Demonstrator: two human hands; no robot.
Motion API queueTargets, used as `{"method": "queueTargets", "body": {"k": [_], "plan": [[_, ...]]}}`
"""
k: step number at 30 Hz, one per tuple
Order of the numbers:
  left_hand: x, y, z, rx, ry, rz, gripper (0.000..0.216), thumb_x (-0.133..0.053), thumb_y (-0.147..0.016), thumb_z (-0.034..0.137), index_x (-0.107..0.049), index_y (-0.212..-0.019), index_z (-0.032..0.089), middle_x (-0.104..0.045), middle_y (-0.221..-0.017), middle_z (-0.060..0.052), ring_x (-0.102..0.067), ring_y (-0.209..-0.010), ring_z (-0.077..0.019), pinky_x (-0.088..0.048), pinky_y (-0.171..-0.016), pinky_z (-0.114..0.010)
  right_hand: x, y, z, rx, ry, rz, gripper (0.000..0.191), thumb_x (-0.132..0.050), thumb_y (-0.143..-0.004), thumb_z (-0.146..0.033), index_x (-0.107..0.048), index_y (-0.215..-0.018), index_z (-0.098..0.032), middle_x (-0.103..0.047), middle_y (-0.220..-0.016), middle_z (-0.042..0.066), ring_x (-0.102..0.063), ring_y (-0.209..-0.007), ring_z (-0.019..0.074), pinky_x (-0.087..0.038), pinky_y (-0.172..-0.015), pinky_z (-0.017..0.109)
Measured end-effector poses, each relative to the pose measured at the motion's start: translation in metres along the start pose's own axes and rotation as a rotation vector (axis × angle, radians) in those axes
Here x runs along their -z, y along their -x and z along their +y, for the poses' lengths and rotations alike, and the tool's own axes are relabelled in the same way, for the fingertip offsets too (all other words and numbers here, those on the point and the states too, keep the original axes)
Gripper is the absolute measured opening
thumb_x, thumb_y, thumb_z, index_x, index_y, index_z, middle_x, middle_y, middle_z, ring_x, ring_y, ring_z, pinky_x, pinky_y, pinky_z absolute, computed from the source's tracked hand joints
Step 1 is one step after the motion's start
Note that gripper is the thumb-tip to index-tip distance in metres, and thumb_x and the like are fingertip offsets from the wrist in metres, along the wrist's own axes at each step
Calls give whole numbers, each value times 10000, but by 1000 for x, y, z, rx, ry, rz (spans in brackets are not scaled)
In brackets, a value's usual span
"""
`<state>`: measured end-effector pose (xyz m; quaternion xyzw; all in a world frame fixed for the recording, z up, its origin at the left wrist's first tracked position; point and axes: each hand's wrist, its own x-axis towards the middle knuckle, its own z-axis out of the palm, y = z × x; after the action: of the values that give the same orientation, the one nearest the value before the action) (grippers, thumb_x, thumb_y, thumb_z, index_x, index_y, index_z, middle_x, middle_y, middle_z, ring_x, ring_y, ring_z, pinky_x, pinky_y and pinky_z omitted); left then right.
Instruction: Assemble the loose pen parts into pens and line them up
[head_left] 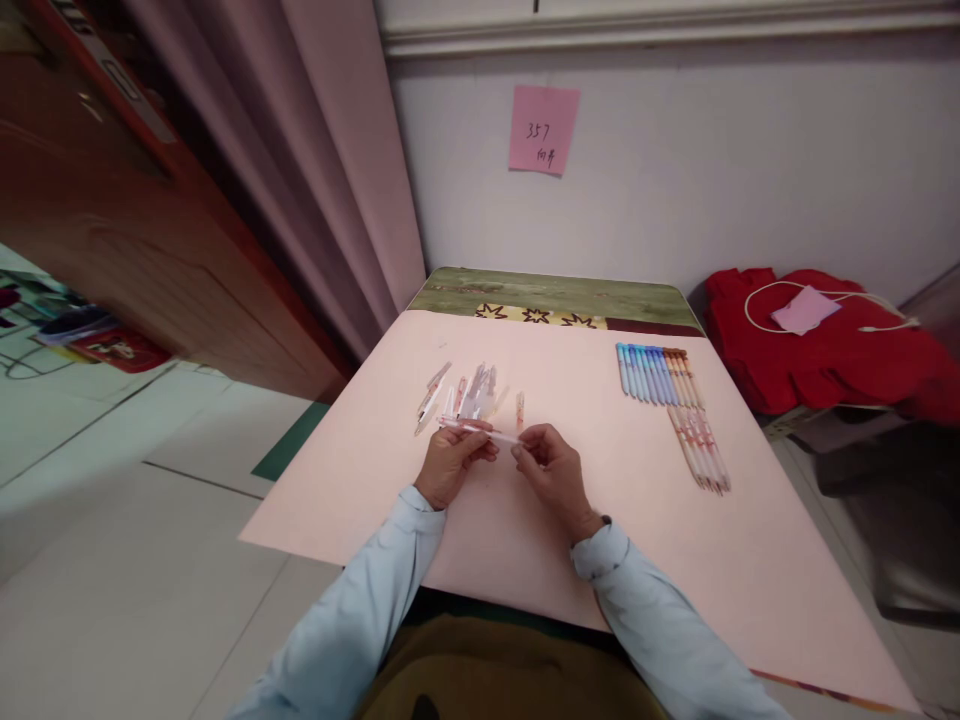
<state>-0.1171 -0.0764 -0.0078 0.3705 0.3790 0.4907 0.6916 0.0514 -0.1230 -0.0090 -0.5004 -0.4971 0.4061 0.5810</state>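
A slim pink-and-white pen (506, 438) is held level above the pink table cover, spanning both hands. My left hand (450, 465) is closed round its patterned pink end, thumb on top. At the other, paler end, my right hand (553, 475) pinches between thumb and fingertips. Just beyond my left hand lies a loose pile of pen parts (478, 390), clear, white and pink. A short patterned pen piece (520, 408) lies on its own beyond my right hand.
At the right, a row of blue, purple and brown pens (651, 375) lies above several pink-patterned pens (699, 448). Pink cover (360, 450) drapes the table. Red cloth (832, 340) with a white cable sits beyond the right edge. A wooden door (172, 230) stands left.
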Motion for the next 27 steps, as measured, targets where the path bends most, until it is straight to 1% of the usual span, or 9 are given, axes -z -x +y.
{"method": "queueTargets", "body": {"k": [5,8,10,12,15,17,20,23,27], "plan": [[0,0,-1,-7,-23,-33,281,-819,-700,278,-717,-891,98,-730,-732,-83,-688,-649,-168,-555,-651,-284,2,0,4,-107,28,-66,413,-548,-903,-545,-612,-699,-192,-610,-617,3,-555,-507,122,-469,-495,244],[0,1,-1,-18,-20,-42,272,-818,-698,273,-724,-884,99,-732,-745,-80,-685,-655,-164,-553,-654,-280,2,0,4,-41,43,-63,310,-633,-861,-508,-653,-881,-199,-632,-663,-7,-565,-550,127,-466,-527,243],[-1,1,-1,-17,-22,-46,274,-820,-694,275,-727,-881,98,-726,-721,-78,-684,-653,-170,-551,-648,-283,1,0,4,13,47,-65,312,-710,-807,-472,-638,-971,-216,-649,-711,-13,-574,-585,131,-470,-548,242],[-1,1,-1,-16,-31,-44,268,-820,-691,275,-730,-872,97,-734,-747,-85,-681,-650,-170,-552,-651,-288,1,1,6,4,59,-88,279,-679,-831,-485,-640,-888,-215,-651,-702,-7,-577,-570,132,-471,-540,245],[-1,1,-1,-14,-54,-52,264,-813,-700,280,-738,-874,97,-749,-835,-107,-681,-659,-166,-557,-668,-297,1,1,8,-72,89,-125,409,-518,-926,-533,-640,-723,-200,-625,-611,4,-563,-497,130,-460,-505,251],[-1,1,-2,-13,-52,-60,263,-810,-705,284,-739,-879,99,-747,-815,-103,-681,-661,-167,-555,-667,-296,1,1,8,-65,110,-114,394,-517,-925,-531,-674,-784,-198,-617,-600,-2,-559,-499,131,-455,-507,250],[0,0,-2,-19,-36,-65,251,-806,-711,281,-736,-873,102,-732,-733,-80,-675,-648,-165,-548,-655,-286,1,1,7,29,118,-69,304,-689,-820,-477,-667,-976,-218,-643,-687,-15,-576,-580,137,-462,-546,243],[1,0,-2,-24,-51,-75,246,-803,-717,284,-740,-872,103,-734,-747,-81,-675,-651,-163,-549,-660,-284,1,1,8,46,127,-61,248,-700,-816,-456,-655,-847,-214,-643,-691,-8,-573,-590,134,-456,-556,241],[2,-1,-3,-25,-92,-96,251,-796,-728,294,-750,-887,104,-747,-851,-107,-675,-670,-159,-552,-673,-286,2,2,10,-76,95,-130,434,-505,-934,-525,-655,-694,-196,-613,-587,5,-553,-501,133,-443,-511,249]]}}
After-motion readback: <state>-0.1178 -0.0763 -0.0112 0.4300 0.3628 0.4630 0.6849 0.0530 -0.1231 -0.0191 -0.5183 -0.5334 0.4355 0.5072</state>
